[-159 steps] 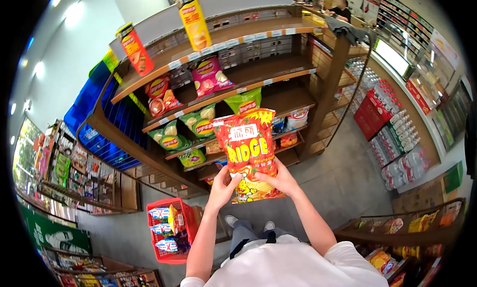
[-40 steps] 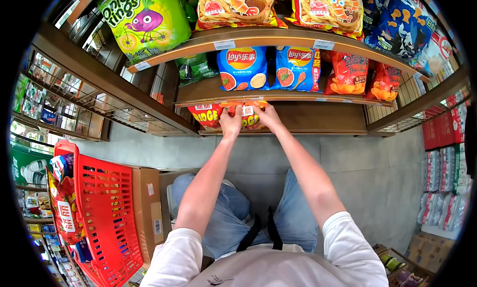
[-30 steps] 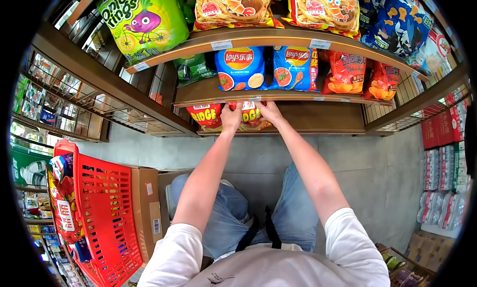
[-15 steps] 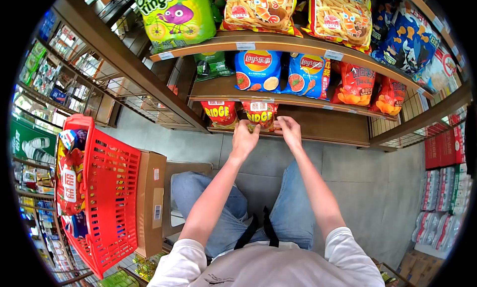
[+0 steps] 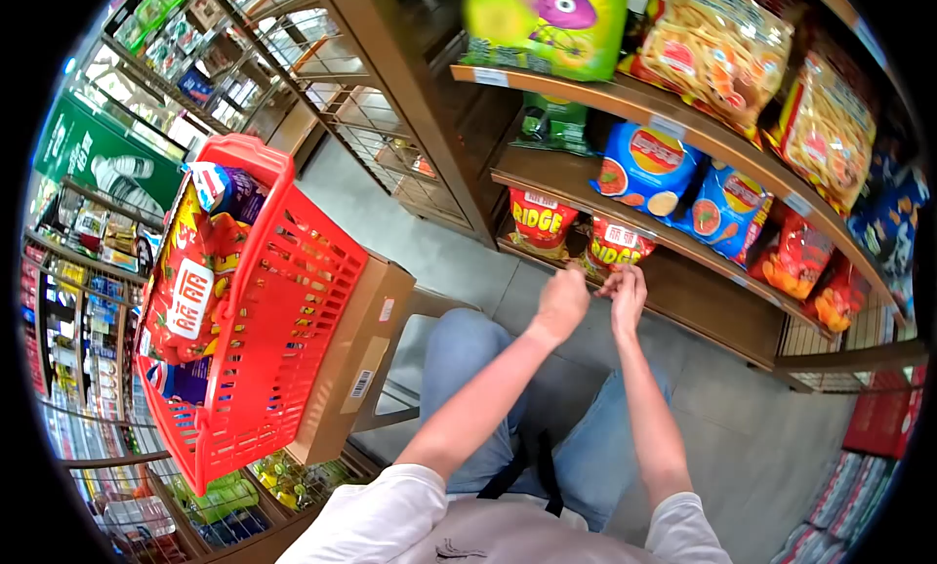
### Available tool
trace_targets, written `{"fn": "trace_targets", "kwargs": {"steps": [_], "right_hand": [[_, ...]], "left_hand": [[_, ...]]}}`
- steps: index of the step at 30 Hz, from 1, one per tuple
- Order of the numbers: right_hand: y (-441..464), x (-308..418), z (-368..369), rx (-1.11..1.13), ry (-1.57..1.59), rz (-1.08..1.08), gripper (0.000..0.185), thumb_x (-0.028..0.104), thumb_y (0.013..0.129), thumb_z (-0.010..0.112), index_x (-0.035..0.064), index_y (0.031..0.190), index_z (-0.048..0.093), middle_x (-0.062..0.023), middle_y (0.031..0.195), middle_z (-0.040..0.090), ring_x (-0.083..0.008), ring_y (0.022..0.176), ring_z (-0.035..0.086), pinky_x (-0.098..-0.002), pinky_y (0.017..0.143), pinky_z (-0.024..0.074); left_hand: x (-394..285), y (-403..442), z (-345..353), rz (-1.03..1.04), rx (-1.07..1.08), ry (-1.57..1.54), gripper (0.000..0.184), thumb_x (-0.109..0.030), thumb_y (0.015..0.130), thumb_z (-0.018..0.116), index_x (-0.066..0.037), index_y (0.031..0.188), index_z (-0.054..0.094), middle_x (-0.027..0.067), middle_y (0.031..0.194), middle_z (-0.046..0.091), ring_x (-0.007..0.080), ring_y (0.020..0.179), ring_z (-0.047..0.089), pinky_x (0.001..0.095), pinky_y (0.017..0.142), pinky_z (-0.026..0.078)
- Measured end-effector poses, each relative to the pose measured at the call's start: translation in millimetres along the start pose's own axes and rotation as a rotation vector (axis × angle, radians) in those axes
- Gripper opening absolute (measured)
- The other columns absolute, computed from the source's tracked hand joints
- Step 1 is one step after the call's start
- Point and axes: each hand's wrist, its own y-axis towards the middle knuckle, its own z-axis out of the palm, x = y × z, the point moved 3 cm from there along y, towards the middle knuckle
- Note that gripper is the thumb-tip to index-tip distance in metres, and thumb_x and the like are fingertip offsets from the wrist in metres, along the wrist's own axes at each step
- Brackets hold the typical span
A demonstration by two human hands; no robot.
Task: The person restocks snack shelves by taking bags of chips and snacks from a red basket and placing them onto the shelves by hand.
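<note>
My left hand (image 5: 563,305) is in front of the bottom shelf, its fingers curled in; whatever they may hold is hidden. Close to its right, my right hand (image 5: 626,299) has bent fingers turned toward the left one, and I cannot make out anything between them. Just beyond both hands, a red RIDGE snack bag (image 5: 617,244) stands on the bottom shelf (image 5: 712,305). Another red RIDGE bag (image 5: 542,222) stands to its left. Whether either hand touches a bag is unclear.
At my left, a red shopping basket (image 5: 283,320) with several snack bags (image 5: 190,301) sits against a cardboard box (image 5: 366,354). Blue Lay's bags (image 5: 649,169) and red bags (image 5: 795,252) fill the shelf above. Larger bags (image 5: 717,47) are higher up.
My view has turned left, so shelves and basket appear shifted right and tilted. Both hands have drawn back slightly from the RIDGE bags and come closer together, with the fingers more curled.
</note>
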Motion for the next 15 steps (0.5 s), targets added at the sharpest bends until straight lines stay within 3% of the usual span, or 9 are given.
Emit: {"fn": "trace_targets", "kwargs": {"steps": [4, 7, 9, 13, 15], "right_hand": [[-10.0, 23.3, -6.0, 0.058, -0.243, -0.005, 0.032, 0.028, 0.100, 0.040, 0.0034, 0.083, 0.051, -0.0031, 0.063, 0.050, -0.0104, 0.052, 0.050, -0.0260, 0.051, 0.0464], [-25.9, 58.5, -13.4, -0.042, -0.311, 0.008, 0.038, 0.030, 0.099, 0.046, 0.0060, 0.069, 0.048, -0.0015, 0.060, 0.050, -0.0087, 0.054, 0.048, -0.0248, 0.053, 0.0418], [-33.5, 88.2, -19.9, -0.124, -0.542, -0.007, 0.041, 0.031, 0.096, 0.052, 0.0074, 0.062, 0.049, -0.0002, 0.055, 0.051, -0.0060, 0.053, 0.044, -0.0232, 0.051, 0.0331], [-52.6, 128.1, -24.9, -0.202, -0.653, 0.034, 0.043, 0.031, 0.095, 0.055, 0.0063, 0.060, 0.049, -0.0013, 0.057, 0.054, -0.0062, 0.054, 0.044, -0.0241, 0.051, 0.0344], [-68.6, 153.1, -19.1, -0.186, -0.627, 0.071, 0.036, 0.028, 0.095, 0.053, 0.0026, 0.070, 0.054, -0.0045, 0.067, 0.058, -0.0097, 0.060, 0.054, -0.0254, 0.058, 0.0459]], "left_hand": [[-1.9, 5.9, 19.1, -0.110, 0.150, -0.026, 0.030, -0.021, 0.092, 0.050, 0.002, 0.080, 0.065, 0.0274, 0.078, 0.063, 0.0424, 0.075, 0.064, 0.0485, 0.066, 0.053], [-9.0, 0.5, 20.1, -0.189, 0.239, -0.096, 0.033, -0.028, 0.090, 0.054, 0.001, 0.080, 0.066, 0.0250, 0.081, 0.065, 0.0418, 0.078, 0.064, 0.0470, 0.069, 0.054], [-14.2, -5.6, 15.8, -0.216, 0.265, -0.126, 0.032, -0.028, 0.088, 0.057, 0.002, 0.083, 0.064, 0.0259, 0.085, 0.064, 0.0418, 0.081, 0.063, 0.0476, 0.073, 0.053], [-42.3, -17.5, -31.4, -0.132, 0.348, -0.201, 0.022, -0.020, 0.084, 0.060, 0.001, 0.088, 0.063, 0.0259, 0.090, 0.064, 0.0415, 0.086, 0.063, 0.0477, 0.076, 0.052], [-62.5, -24.8, -65.0, -0.191, 0.377, -0.220, 0.015, -0.010, 0.078, 0.059, 0.000, 0.089, 0.063, 0.0251, 0.092, 0.063, 0.0420, 0.087, 0.062, 0.0465, 0.076, 0.052]]}}
